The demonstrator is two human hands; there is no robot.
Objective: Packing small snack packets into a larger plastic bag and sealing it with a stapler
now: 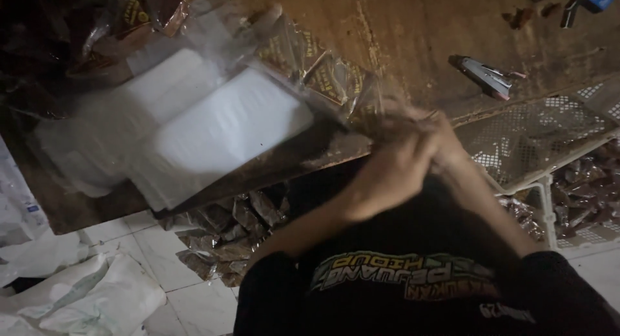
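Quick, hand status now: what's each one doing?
Left hand: closed, clasped against the right at the wooden table edge.
Right hand: closed, pinching a clear plastic packet; blur hides the grip.

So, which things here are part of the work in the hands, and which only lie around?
In use:
- hands, together on a clear packet
- white stack beside them

Lying about:
- stapler
- white basket
- wrapped packets on the floor
- white sacks
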